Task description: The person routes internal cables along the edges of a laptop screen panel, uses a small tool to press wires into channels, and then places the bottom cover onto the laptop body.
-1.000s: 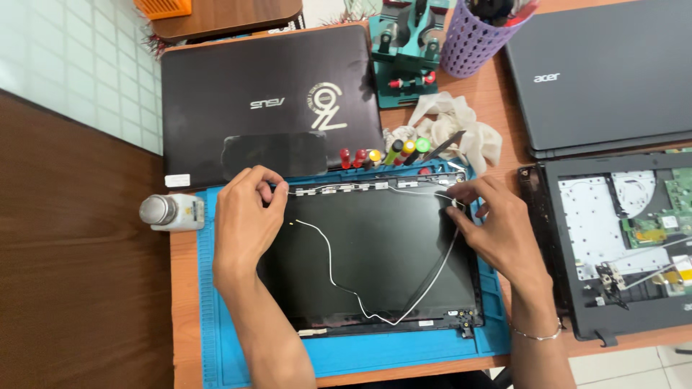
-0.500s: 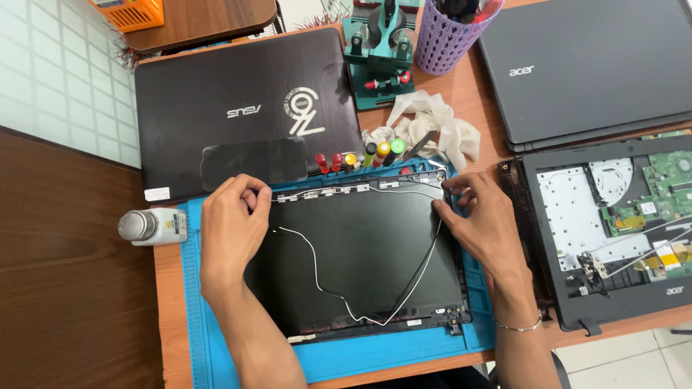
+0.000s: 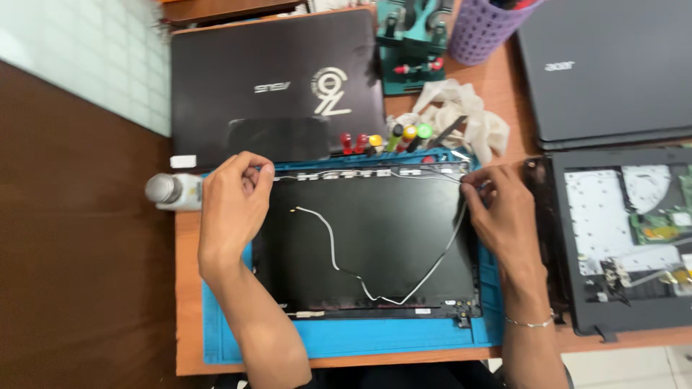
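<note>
A black laptop lid shell (image 3: 375,245) lies open-side up on a blue work mat (image 3: 360,338). My left hand (image 3: 232,202) rests on the shell's upper left corner, fingers curled with the thumb at the top edge. At the upper right corner my right hand (image 3: 501,212) pinches a thin grey cable (image 3: 440,259) that loops down across the shell. A white wire (image 3: 328,238) trails from the middle toward the bottom edge.
A closed black laptop (image 3: 274,86) lies behind the mat. A small bottle (image 3: 173,191) lies at the left. Screwdrivers with coloured handles (image 3: 393,137) and a white cloth (image 3: 461,108) sit behind the shell. An opened laptop base (image 3: 620,238) is at the right, another closed laptop (image 3: 605,65) and a purple cup (image 3: 486,29) behind it.
The view has shifted a little; both hands stay at the shell's upper corners, the right hand still at the cable.
</note>
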